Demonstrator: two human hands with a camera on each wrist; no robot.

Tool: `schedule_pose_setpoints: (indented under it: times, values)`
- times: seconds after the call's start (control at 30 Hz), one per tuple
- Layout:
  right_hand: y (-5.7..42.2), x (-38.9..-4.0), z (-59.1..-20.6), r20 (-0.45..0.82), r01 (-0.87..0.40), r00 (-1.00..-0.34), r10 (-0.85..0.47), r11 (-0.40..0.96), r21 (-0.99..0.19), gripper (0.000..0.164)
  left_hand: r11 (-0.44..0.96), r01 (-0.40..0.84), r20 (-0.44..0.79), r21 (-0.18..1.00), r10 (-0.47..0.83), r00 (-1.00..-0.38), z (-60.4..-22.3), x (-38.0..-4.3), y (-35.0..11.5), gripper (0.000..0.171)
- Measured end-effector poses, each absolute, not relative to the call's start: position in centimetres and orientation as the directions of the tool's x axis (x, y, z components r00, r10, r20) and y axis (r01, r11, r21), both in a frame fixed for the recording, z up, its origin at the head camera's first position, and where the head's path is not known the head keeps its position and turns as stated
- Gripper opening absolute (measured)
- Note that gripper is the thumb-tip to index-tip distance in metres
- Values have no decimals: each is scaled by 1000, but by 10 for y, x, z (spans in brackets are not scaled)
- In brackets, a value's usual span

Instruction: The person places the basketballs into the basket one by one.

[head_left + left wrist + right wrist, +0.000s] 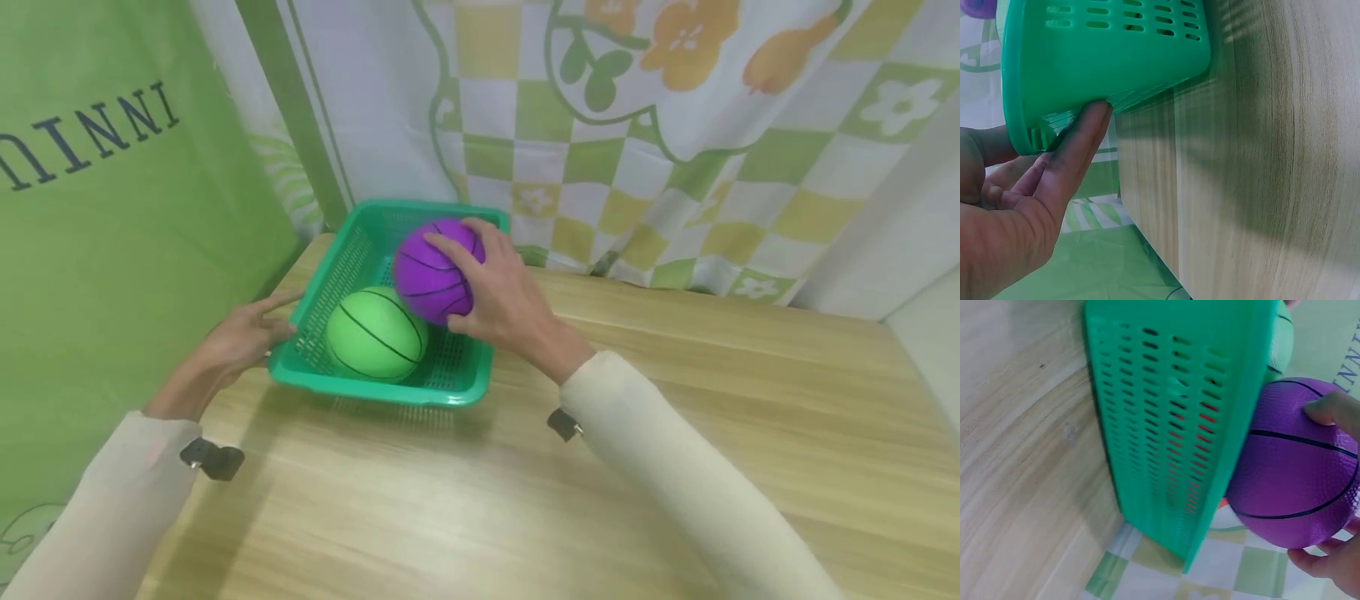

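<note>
A green slotted plastic basket (375, 390) stands on the wooden table. My left hand (243, 337) is at its left rim, with the thumb over the rim and the fairly straight fingers against the outer wall in the left wrist view. Inside the basket lies a light green ball (377, 335) with black lines. My right hand (504, 287) grips a purple ball (431, 271) with black lines, thumb and fingers spread around it. That ball is at the basket's right side, above rim level in the right wrist view. Something red (1207, 417) shows through the slots; its kind is hidden.
The wooden table (637, 467) extends to the right and front of the basket. A patterned curtain (577, 167) hangs along the back. Green cloth (135, 275) with lettering hangs at the left, close to my left hand.
</note>
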State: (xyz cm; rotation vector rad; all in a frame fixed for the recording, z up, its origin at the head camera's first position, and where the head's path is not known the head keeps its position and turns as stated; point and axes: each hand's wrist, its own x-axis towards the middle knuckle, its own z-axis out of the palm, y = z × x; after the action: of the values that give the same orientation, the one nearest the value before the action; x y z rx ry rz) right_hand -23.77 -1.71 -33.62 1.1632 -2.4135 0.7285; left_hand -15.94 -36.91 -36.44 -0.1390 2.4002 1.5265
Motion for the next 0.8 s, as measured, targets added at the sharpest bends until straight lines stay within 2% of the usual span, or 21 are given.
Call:
schedule_pose_setpoints:
  times: [0.27, 0.43, 0.53, 0.67, 0.8]
  values:
    - [-24, -247, -339, 599, -793, -603, -527, 478, -378, 98, 429, -228, -289, 874, 80, -954, -368, -160, -368, 66]
    - [-22, -243, -332, 591, -797, -595, -545, 499, -342, 96, 427, -225, -285, 876, 81, -955, -367, -160, -370, 65]
    - [-21, -240, -331, 527, -755, -650, -547, 541, -370, 96, 425, -228, -289, 876, 84, -953, -366, -160, -372, 65]
    - [-21, -241, -337, 407, -657, -754, -516, 580, -482, 100, 418, -236, -293, 878, 79, -953, -365, -159, -371, 66]
    - [-25, -241, -344, 320, -586, -801, -506, 552, -593, 106, 414, -238, -294, 879, 76, -953, -366, -159, -369, 67]
